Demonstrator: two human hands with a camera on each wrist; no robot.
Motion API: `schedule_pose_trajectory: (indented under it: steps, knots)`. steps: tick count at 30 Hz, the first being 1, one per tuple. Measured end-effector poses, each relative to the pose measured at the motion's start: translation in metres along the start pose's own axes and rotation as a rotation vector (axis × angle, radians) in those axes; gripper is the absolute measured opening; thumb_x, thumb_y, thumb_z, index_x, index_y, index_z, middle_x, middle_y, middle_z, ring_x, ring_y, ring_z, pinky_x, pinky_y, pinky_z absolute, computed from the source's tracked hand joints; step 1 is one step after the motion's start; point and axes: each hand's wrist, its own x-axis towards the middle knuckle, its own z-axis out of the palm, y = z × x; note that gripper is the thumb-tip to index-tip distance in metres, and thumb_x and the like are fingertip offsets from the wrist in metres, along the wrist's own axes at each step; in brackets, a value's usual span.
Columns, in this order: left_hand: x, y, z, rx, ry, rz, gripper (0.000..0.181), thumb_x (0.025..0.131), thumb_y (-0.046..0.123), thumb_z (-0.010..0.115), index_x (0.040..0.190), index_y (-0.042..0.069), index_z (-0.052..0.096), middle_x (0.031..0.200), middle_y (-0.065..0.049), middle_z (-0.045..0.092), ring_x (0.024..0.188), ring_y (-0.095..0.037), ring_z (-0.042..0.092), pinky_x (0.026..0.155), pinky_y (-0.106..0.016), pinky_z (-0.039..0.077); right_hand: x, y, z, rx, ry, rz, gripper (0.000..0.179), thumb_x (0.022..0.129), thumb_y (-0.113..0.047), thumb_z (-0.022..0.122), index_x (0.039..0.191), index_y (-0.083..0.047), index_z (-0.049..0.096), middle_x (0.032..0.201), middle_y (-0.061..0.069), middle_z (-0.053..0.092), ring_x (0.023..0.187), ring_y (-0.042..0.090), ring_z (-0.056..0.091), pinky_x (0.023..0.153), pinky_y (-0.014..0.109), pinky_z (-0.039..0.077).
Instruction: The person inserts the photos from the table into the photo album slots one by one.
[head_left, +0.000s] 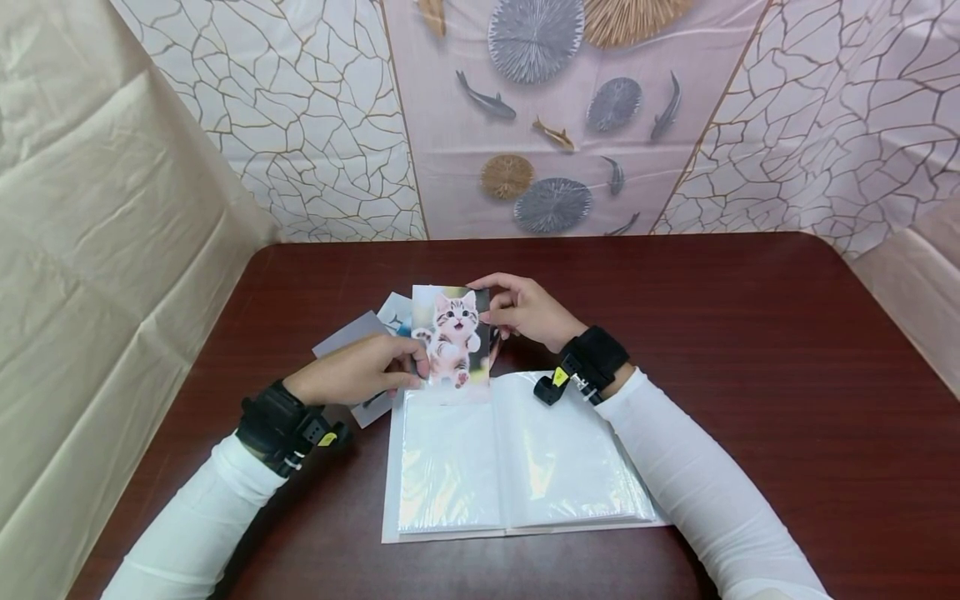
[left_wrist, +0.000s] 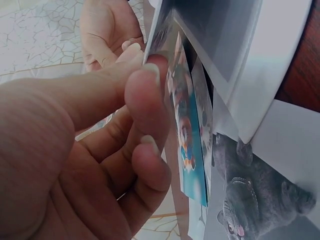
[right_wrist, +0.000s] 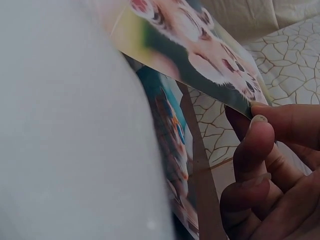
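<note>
The left hand [head_left: 360,367] pinches the kitten picture [head_left: 452,337] low on its left edge, thumb and fingers close together. The right hand [head_left: 528,308] holds the same picture near its upper right corner, its fingertips nipping the edge. The picture is thus between the two hands, standing up with its printed side toward the person; its lower end meets the top of the left page of the photo album [head_left: 450,475]. Whether that end is inside the clear sleeve, I cannot tell.

A black wrist strap [head_left: 273,425] sits just behind the left hand, and another strap [head_left: 596,358] just behind the right; white shirt sleeves [head_left: 202,517] cover the forearms. The album lies open on the near side of both hands, glossy pages up. Loose pictures fan out under and just past the left hand: one shows a grey cat [left_wrist: 240,185], and another has a teal edge [left_wrist: 197,170].

Around the hands spreads the dark red table [head_left: 750,333]. Well beyond them hangs a patterned cloth [head_left: 555,142] with fish and round shapes, and far to the left hand's outer side a cream drape [head_left: 112,292].
</note>
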Motion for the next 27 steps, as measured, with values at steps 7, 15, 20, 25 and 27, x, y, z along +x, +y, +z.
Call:
schedule_pose_trajectory:
  steps: [7, 15, 20, 25, 27]
  knots:
    - [-0.0001, 0.0003, 0.0003, -0.006, -0.003, -0.002, 0.011, 0.098, 0.015, 0.067, 0.108, 0.019, 0.066, 0.085, 0.001, 0.061, 0.069, -0.023, 0.061, 0.052, -0.026, 0.044, 0.0006, 0.0001, 0.0, -0.006, -0.001, 0.005, 0.045, 0.096, 0.003, 0.064, 0.139, -0.011, 0.059, 0.08, 0.026, 0.058, 0.058, 0.02, 0.052, 0.059, 0.032, 0.05]
    - [0.0001, -0.0007, 0.0011, -0.005, 0.006, 0.008, 0.01, 0.098, 0.014, 0.068, 0.106, 0.02, 0.067, 0.087, 0.001, 0.061, 0.07, -0.023, 0.061, 0.054, -0.026, 0.045, -0.0002, -0.0006, 0.0002, -0.008, -0.003, 0.013, 0.045, 0.096, 0.003, 0.064, 0.139, -0.011, 0.058, 0.079, 0.024, 0.057, 0.06, 0.028, 0.052, 0.06, 0.033, 0.051]
    - [0.0004, -0.001, 0.0013, -0.003, 0.007, 0.007, 0.01, 0.097, 0.015, 0.068, 0.106, 0.02, 0.067, 0.088, 0.001, 0.062, 0.07, -0.022, 0.06, 0.054, -0.026, 0.046, -0.0014, -0.0018, -0.0004, -0.015, -0.009, 0.012, 0.045, 0.097, 0.001, 0.064, 0.139, -0.012, 0.058, 0.08, 0.026, 0.057, 0.06, 0.029, 0.052, 0.061, 0.035, 0.051]
    - [0.0004, -0.0012, 0.0012, -0.003, 0.007, 0.004, 0.011, 0.097, 0.015, 0.068, 0.107, 0.02, 0.067, 0.09, 0.001, 0.062, 0.069, -0.022, 0.06, 0.053, -0.026, 0.045, -0.0018, -0.0023, -0.0006, -0.017, -0.014, 0.014, 0.045, 0.097, 0.002, 0.063, 0.139, -0.011, 0.058, 0.079, 0.023, 0.057, 0.06, 0.028, 0.051, 0.061, 0.035, 0.051]
    - [0.0003, -0.0012, 0.0012, -0.005, 0.006, 0.003, 0.011, 0.097, 0.015, 0.068, 0.107, 0.02, 0.068, 0.091, 0.001, 0.063, 0.069, -0.023, 0.06, 0.053, -0.026, 0.045, -0.002, -0.0026, -0.0003, -0.017, -0.014, 0.017, 0.045, 0.097, 0.002, 0.063, 0.139, -0.01, 0.058, 0.076, 0.019, 0.057, 0.059, 0.027, 0.051, 0.06, 0.034, 0.051]
